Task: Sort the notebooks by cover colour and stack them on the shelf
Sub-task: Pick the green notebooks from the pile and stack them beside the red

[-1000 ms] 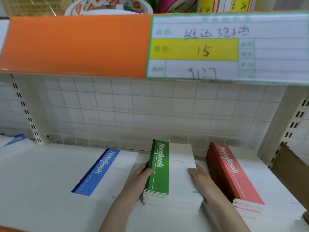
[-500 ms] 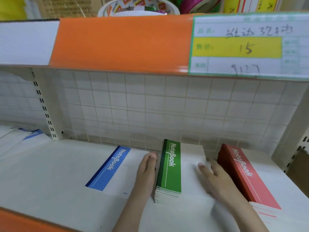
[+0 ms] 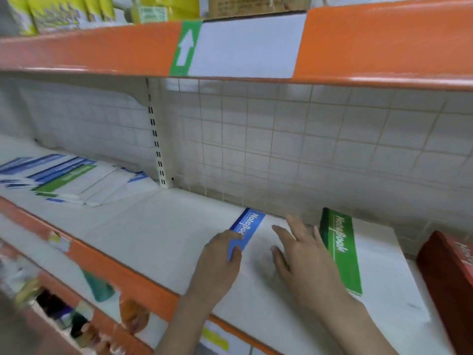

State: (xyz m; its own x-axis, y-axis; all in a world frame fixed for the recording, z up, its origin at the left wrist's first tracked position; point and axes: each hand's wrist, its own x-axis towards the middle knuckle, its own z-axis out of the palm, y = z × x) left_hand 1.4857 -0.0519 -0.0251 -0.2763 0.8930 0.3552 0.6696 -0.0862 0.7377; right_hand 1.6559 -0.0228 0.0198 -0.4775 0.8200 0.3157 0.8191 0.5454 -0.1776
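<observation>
Pinching blue notebook: left hand | right hand fingers spread flat | white shelf, tiled wall

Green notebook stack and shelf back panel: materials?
Green notebook stack: looks like paper pages with a card cover, the green printed band slightly glossy; a white cover beside it. Back panel: probably a white-painted metal wire grid over a board, judging by the thin crossing lines; motion blur leaves it open.

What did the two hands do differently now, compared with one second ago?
Both hands left the green notebook stack and moved left to the blue notebook: the left hand grips its blue edge, the right hand rests open on its cover. The green and red stack stayed in place.
</observation>
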